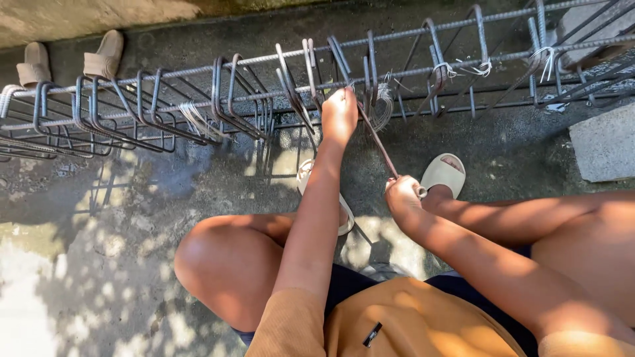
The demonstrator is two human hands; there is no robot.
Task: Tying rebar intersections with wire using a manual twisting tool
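Left hand (339,116): closed in a fist at the top bar of a rebar cage (218,99) lying lengthwise on the concrete ground (99,264). Right hand (402,197): gripped shut around the lower end of a thin metal hook tool (377,140) slanting up to the cage beside the left hand. Nearby: loose tie wire (382,106) on the bars, pale sandal (443,173) just beside the right hand.

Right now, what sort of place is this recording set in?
Probably an outdoor building site: a rebar cage with bent stirrups lies on a sunlit concrete floor, a concrete block sits nearby, and bundles of tie wire hang from the bars.
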